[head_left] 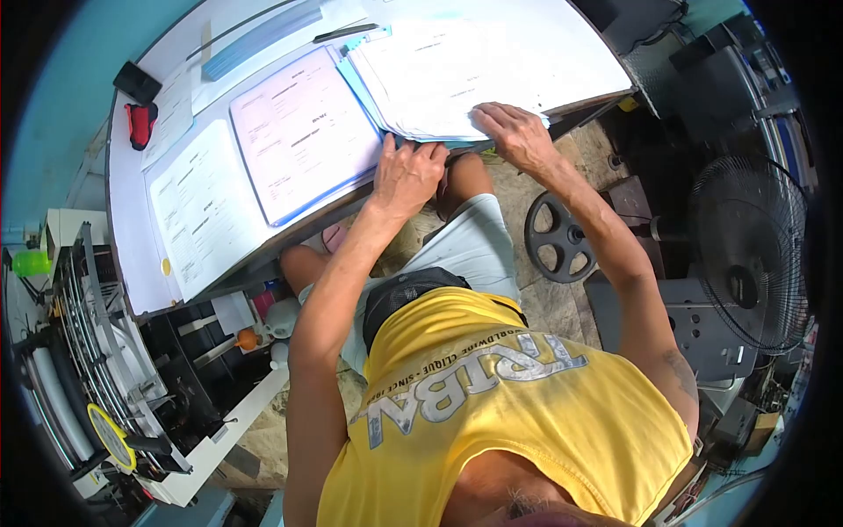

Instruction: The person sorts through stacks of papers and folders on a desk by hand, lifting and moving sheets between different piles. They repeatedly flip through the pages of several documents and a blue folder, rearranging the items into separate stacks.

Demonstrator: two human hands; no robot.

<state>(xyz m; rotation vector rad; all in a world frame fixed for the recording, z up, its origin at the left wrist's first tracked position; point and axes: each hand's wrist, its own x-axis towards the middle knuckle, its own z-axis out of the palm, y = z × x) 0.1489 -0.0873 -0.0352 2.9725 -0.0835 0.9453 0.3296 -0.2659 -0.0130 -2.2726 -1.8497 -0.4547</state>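
A thick stack of printed white paper (439,75) lies on the desk in front of me, its sheets slightly fanned. Blue sheets (358,92) show along its left side and near edge. My left hand (408,178) is closed at the near left corner of the stack, fingers curled at the paper's edge. At the near right part, my right hand (514,136) grips the stack's edge with bent fingers; its thumb is hidden. Left of the stack sits a neat pile of pinkish printed forms (307,132) with a blue edge. Another printed white stack (206,206) lies farther left.
On the white desk (575,53) are a dark pen-like bar (345,33), blue strips (263,39), a black box (137,83) and a red-black object (140,126). A handwheel (559,237) and a fan (746,255) stand right; rollered machinery (97,342) stands left.
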